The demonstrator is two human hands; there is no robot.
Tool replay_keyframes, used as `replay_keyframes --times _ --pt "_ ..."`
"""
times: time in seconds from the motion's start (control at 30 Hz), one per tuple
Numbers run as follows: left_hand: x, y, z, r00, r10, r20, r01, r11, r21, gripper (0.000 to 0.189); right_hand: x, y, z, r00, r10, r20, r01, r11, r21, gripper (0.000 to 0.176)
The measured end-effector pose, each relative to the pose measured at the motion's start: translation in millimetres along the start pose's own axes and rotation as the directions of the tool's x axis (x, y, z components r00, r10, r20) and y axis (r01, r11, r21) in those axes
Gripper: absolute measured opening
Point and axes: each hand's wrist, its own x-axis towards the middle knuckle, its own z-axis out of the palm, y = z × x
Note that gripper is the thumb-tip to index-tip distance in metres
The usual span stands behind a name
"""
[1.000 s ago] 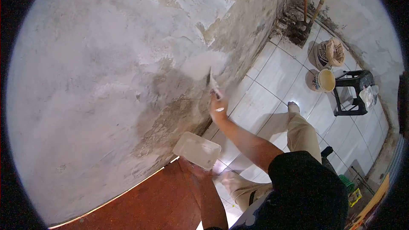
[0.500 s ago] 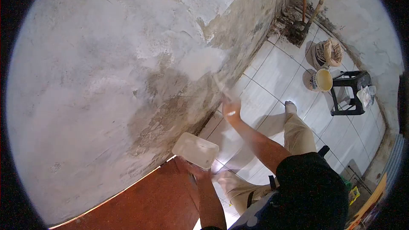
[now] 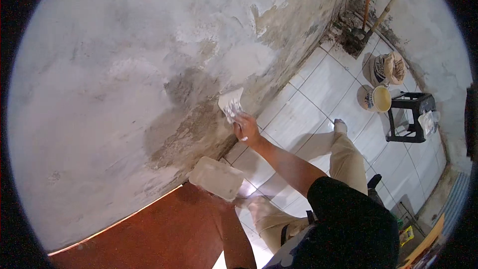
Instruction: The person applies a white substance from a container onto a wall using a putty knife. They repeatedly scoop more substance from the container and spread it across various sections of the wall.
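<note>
My right hand (image 3: 247, 128) is closed around a putty scraper (image 3: 231, 102), whose wide pale blade is smeared with white filler. The blade lies against or very close to the wall (image 3: 99, 119), at the edge of a damp brownish patch (image 3: 184, 129). Below it, my left hand (image 3: 215, 200) supports a shallow rectangular plastic tub (image 3: 217, 178) from underneath. Most of the left fingers are hidden behind the tub. Its pale inside has a whitish coating.
A red-brown surface (image 3: 149, 229) borders the wall's lower edge. On the tiled floor (image 3: 294, 114) stand an open paper sack (image 3: 388, 68), a bucket (image 3: 376, 99) and a black stool (image 3: 411, 114). Long-handled tools (image 3: 386, 12) lean in the corner.
My right hand and the scraper have moved left, onto the damp patch's edge. The tub has shifted slightly left within the view, which has also moved a little.
</note>
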Motion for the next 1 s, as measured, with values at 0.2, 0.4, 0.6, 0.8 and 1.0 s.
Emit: replay_keyframes --times 0.2,0.4,0.6,0.8,1.0 --pt "26.6 -10.5 16.4 0.974 -0.108 0.200 0.118 0.992 -0.037 0.047 -30.6 44.6 -49.1 0.991 -0.072 0.117 0.089 0.985 -0.147 0.019" --pt "53.6 -11.3 36.9 0.911 -0.173 0.375 0.211 0.975 -0.064 0.044 25.7 93.5 -62.0 0.603 0.778 -0.179 -0.413 0.496 0.764 0.023" --pt "41.7 5.2 48.8 0.820 -0.171 0.546 0.245 0.967 -0.066 0.042 131.9 -6.8 -76.7 0.464 0.870 -0.167 -0.705 0.477 0.525 0.034" --pt "51.5 6.5 69.3 0.692 -0.150 0.707 0.288 0.955 -0.078 0.039 120.8 -92.3 -51.4 0.719 0.524 -0.456 -0.561 0.826 0.064 0.034" --pt "54.2 6.4 73.7 0.538 -0.153 0.829 0.360 0.931 -0.061 0.037 45.8 -84.6 -14.3 0.993 0.110 -0.048 -0.111 0.994 -0.016 0.021"
